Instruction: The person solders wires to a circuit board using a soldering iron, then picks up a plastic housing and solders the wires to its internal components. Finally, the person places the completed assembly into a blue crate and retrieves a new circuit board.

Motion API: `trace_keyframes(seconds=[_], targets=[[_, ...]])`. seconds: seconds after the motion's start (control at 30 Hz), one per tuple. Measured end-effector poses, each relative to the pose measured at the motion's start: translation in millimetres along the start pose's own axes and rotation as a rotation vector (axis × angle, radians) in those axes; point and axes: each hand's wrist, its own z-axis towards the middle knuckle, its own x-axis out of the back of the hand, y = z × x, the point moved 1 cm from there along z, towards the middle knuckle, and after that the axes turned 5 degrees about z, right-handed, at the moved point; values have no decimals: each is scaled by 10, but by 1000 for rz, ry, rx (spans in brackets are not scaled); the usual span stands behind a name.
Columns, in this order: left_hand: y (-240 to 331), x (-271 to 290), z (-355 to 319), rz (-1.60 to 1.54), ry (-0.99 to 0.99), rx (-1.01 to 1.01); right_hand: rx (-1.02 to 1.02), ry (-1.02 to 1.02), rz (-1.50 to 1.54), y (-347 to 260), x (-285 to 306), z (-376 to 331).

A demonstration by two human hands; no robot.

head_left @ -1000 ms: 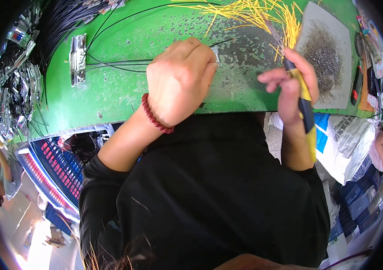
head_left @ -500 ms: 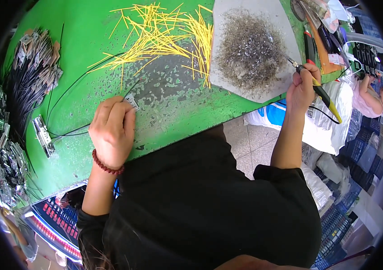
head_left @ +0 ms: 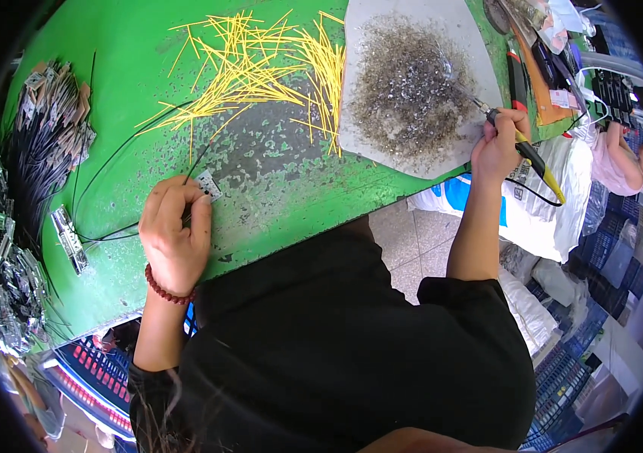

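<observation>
My right hand (head_left: pixel 497 145) is closed around a soldering iron (head_left: pixel 531 157) with a black and yellow handle. Its tip points left, over the dark crumbly residue (head_left: pixel 416 90) heaped on a grey sheet (head_left: pixel 363 140). On the green table, my left hand (head_left: pixel 174 234) is closed, its fingertips pinching a thin black cable (head_left: pixel 199 158) whose end sticks out beyond them. Just beside those fingertips lies a small pale plate with holes (head_left: pixel 208 186), partly hidden by the hand. Left of it rests a silvery metal part (head_left: pixel 69 238) with black cable beside it.
Many thin yellow tubes (head_left: pixel 261 72) lie scattered at the far middle of the table (head_left: pixel 132 75). Bundles of black cables (head_left: pixel 46 143) and shiny metal parts (head_left: pixel 12 279) crowd the left edge. A red and black tool (head_left: pixel 516 81) lies at right. Another person (head_left: pixel 624 158) is beyond.
My left hand has come slightly nearer to me, and more of the small plate shows. The soldering iron stays over the residue heap. The whole view has shifted a little.
</observation>
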Motion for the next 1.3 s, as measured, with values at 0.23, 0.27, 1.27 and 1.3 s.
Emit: trace_keyframes(seconds=[0.23, 0.27, 1.27, 1.3], targets=[[0, 31, -19, -14, 4, 5, -30, 62, 17, -19, -28, -31], [-11, 32, -27, -15, 4, 8, -33, 61, -39, -38, -74, -52], [-121, 6, 11, -75, 20, 5, -160, -758, 138, -171, -1504, -1525], [-122, 8, 13, -75, 20, 8, -162, -761, 137, -173, -1511, -1526]])
